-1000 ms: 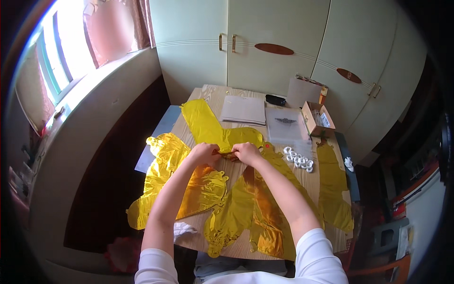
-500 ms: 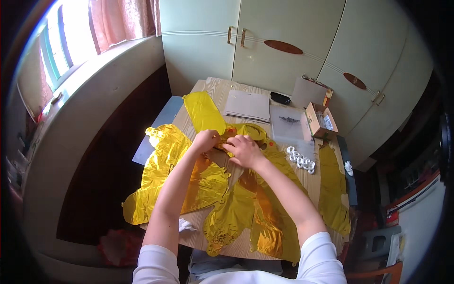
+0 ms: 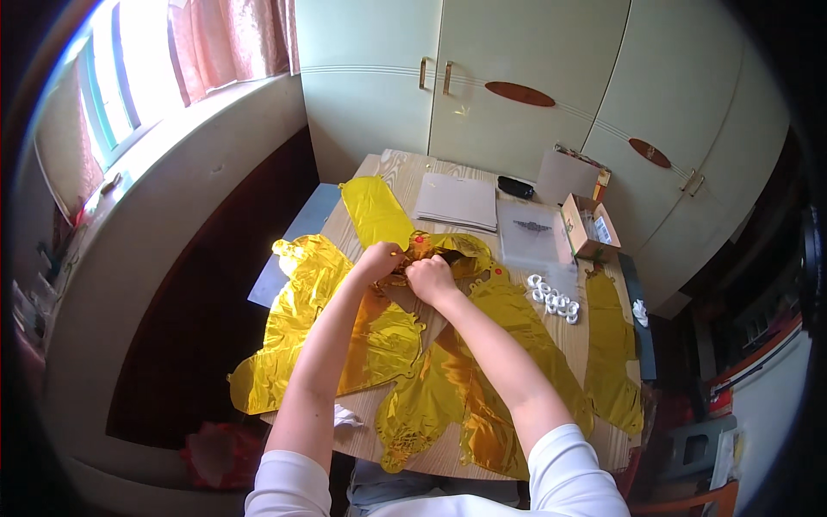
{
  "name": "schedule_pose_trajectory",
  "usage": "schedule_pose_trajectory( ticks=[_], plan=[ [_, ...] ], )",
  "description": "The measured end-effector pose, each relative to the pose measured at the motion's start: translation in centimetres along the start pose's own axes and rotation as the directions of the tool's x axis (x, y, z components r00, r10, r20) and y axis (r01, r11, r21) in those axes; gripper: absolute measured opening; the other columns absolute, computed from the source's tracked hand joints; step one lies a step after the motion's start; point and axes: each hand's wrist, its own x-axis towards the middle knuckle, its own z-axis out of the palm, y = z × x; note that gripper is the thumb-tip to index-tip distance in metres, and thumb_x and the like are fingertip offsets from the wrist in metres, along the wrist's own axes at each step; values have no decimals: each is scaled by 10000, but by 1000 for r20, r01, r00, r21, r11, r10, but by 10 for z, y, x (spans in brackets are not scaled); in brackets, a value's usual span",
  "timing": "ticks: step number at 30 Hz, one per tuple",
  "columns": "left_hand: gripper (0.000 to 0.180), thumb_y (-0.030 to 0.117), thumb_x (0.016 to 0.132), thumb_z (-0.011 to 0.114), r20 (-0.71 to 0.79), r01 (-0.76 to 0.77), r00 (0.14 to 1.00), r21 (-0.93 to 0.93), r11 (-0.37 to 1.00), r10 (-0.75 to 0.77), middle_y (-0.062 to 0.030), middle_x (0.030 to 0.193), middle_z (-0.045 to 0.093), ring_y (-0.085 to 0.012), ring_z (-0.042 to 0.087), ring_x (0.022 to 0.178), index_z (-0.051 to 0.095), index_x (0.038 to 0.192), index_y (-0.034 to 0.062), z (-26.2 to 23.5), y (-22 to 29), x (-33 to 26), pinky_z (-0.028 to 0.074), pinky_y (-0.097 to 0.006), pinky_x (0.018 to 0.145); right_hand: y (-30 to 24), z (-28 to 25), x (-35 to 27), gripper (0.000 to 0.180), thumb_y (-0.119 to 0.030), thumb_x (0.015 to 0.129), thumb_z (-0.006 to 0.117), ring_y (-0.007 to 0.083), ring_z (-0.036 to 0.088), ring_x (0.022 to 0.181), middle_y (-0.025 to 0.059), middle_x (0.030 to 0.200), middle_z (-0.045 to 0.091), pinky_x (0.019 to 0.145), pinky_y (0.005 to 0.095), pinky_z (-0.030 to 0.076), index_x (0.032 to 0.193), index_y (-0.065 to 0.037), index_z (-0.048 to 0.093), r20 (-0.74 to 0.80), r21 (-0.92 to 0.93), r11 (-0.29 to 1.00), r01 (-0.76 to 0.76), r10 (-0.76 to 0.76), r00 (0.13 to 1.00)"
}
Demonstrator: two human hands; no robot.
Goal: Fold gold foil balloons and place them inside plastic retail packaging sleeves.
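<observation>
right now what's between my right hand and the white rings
In the head view, a yellow foil sheet lies between your right hand and the white rings.

From the head at the near side of the table (image 3: 398, 165), one wide fisheye view looks down and forward past the left hand (image 3: 377, 262) and right hand (image 3: 432, 278) to far cabinets (image 3: 534, 52).

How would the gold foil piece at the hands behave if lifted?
The gold foil piece is probably floppy: it looks crumpled between the left hand and right hand. Likely light for its size, since it lies flat and looks thin. Its shiny surface may be slippery.
</observation>
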Motion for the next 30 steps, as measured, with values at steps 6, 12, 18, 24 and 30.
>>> schedule_pose_trajectory(
  ticks=[6,12,18,24,30],
  plan=[
    [312,304,852,594,37,-13,999,27,1000,12,-207,984,695,-384,655,944,714,1036,83,-2,2,-3,516,-435,856,5,-22,7,169,-302,815,657,280,683,844,103,865,714,747,412,531,839,-152,731,138,338,894,-294,262,955],
    [298,303,861,570,32,-41,999,50,998,39,-198,969,697,-379,656,938,716,1032,107,0,3,-3,517,-436,853,17,-28,4,153,-289,827,678,287,680,858,92,896,714,754,414,532,924,-180,725,221,373,827,-421,361,906],
    [389,425,776,686,82,-13,997,61,998,8,-182,947,704,-355,663,926,721,1003,111,-3,8,-6,526,-425,825,35,-26,-12,164,-189,835,590,286,675,905,88,954,710,795,425,536,948,-148,703,138,176,960,-219,196,971],
    [466,477,708,751,34,-73,997,238,969,67,-171,883,704,-344,672,879,709,994,112,-3,30,-19,532,-441,795,34,-30,-10,118,-217,823,639,273,674,851,72,880,693,753,423,537,894,-139,692,-177,277,948,-158,212,961],
    [276,310,806,660,-114,-12,993,257,966,43,-175,888,700,-362,668,868,701,1006,124,11,22,-13,532,-464,771,29,-33,-9,249,-76,895,520,257,621,1033,105,1092,630,883,419,473,1144,-84,531,-95,50,956,-289,293,951]
  ],
)
